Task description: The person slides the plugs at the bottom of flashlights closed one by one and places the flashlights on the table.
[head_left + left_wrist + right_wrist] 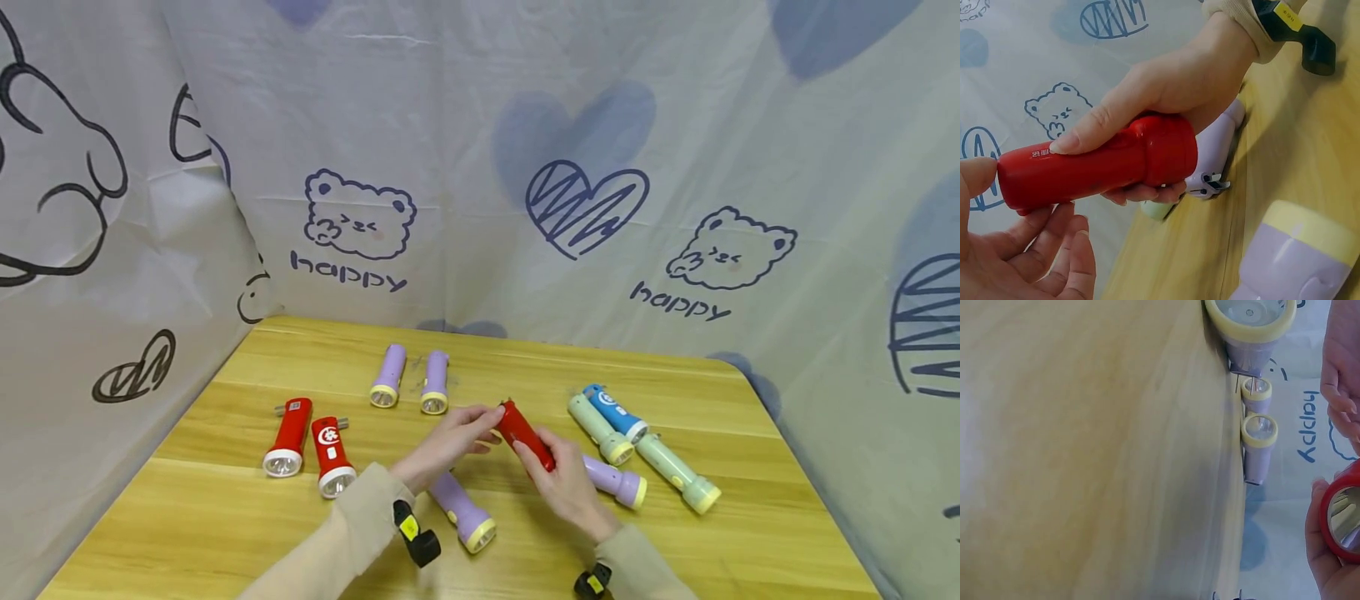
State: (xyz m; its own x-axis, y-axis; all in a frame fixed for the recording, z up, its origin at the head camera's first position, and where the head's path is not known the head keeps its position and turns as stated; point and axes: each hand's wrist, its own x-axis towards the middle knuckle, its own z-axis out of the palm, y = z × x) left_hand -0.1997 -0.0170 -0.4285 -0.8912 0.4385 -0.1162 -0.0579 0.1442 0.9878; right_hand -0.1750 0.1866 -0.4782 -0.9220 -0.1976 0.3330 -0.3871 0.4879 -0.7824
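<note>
My right hand point(564, 482) grips a red flashlight point(1097, 164) round its head end, the thumb laid along the barrel. My left hand point(448, 442) pinches the tail end between its thumb and fingers, as the left wrist view shows. In the right wrist view the flashlight's red-rimmed lens point(1346, 524) faces the camera. Below the hands, a purple flashlight point(461, 510) with a yellow rim lies by the left wrist. Another purple flashlight point(617, 482) lies beside the right hand, its tail hidden behind that hand.
Two red flashlights point(291, 438) point(332, 457) with metal prongs out lie at the left. Two purple flashlights point(390, 375) point(435, 382) lie at the back. At the right are two green flashlights point(600, 429) point(678, 473) and a blue one point(615, 412). A printed cloth point(465, 275) hangs behind the wooden table point(225, 533).
</note>
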